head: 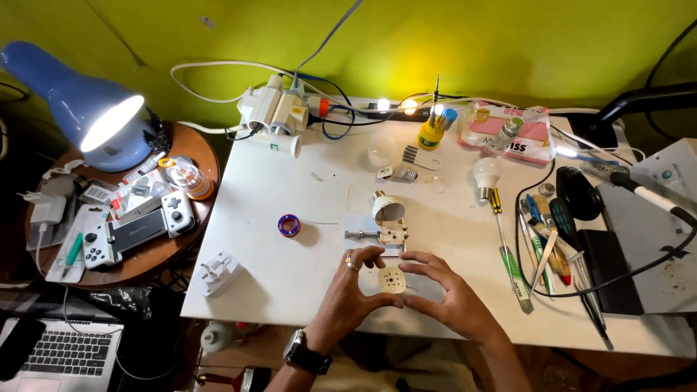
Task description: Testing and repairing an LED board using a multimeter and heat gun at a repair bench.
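Both hands pinch one small round LED board (pixel 391 279) by its rim near the white table's (pixel 254 218) near edge: left hand (pixel 353 287) and right hand (pixel 443 290) grip opposite sides, keeping its face visible. Just beyond sits a bulb base (pixel 387 209).

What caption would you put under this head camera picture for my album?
Two hands, left hand and right hand, hold a small round LED board over a white worktable beside scattered tools.
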